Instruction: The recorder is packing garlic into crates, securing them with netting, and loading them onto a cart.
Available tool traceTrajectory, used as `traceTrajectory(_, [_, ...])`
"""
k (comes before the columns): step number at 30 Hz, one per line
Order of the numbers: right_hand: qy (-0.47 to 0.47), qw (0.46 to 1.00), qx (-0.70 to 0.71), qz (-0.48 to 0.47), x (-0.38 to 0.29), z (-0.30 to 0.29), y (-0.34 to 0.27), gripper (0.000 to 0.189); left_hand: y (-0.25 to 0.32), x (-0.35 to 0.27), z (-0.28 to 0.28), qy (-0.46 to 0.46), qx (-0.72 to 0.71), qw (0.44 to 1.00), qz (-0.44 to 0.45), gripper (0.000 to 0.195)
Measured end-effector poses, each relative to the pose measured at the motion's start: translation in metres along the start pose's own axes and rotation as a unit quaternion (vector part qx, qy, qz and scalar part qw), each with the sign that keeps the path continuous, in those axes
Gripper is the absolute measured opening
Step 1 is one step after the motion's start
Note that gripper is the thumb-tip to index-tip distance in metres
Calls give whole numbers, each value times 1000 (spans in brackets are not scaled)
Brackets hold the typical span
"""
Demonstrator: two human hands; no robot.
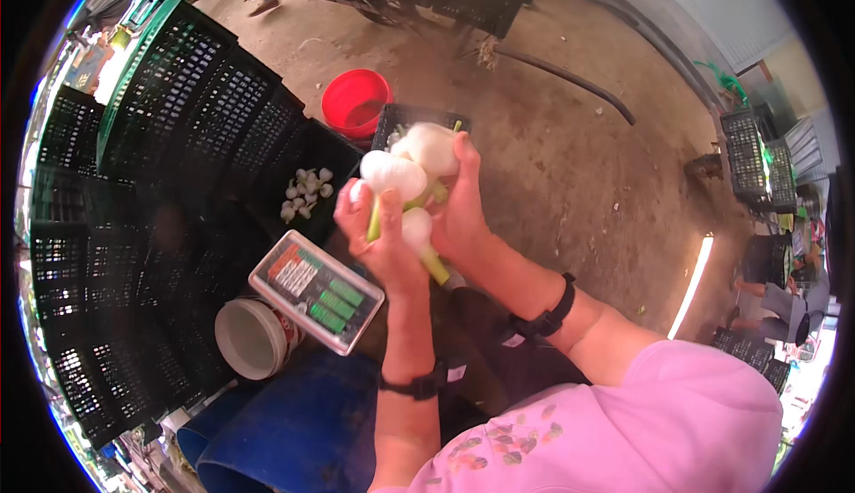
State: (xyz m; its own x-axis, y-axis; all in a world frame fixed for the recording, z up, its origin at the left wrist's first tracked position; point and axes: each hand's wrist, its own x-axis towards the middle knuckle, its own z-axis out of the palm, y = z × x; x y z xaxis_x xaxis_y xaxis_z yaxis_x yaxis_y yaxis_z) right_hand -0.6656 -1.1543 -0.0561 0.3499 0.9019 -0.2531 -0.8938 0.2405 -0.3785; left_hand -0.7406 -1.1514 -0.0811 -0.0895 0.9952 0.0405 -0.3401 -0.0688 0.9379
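Note:
Several white bulbs with short green stems, seemingly garlic (394,174), are bunched between my two hands. My left hand (384,232) grips the near-left bulbs, with a stem pointing down between its fingers. My right hand (464,206) is closed around the right side of the bunch, its thumb against a large bulb. Just beyond the bunch stands a black crate (427,113), partly hidden by it. A digital scale (317,292) with a lit display lies to the left of my left forearm. Smaller white bulbs (307,192) lie in a dark crate beyond the scale.
Tall stacks of black plastic crates (200,85) fill the left. A red basin (356,102) stands ahead, a white bucket (247,339) beside the scale, and blue barrels (294,419) near my left side. A dark hose (568,77) crosses the floor. Another person (781,306) sits at far right.

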Motion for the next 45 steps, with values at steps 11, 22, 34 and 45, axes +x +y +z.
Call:
traceTrajectory(11, [393,881,-257,49,169,-340,56,34,-304,-5,-94,73,450,834,-310,62])
traceTrajectory(22, [215,719,-657,79,181,-406,67,56,-254,-146,-175,-91,373,746,-545,20])
traceTrajectory(34, [173,689,-637,300,72,-408,31,31,-165,-222,-291,10,424,744,-517,29])
traceTrajectory(45, [109,667,-620,398,24,-401,68,20,-120,-238,-294,117,349,717,-592,26])
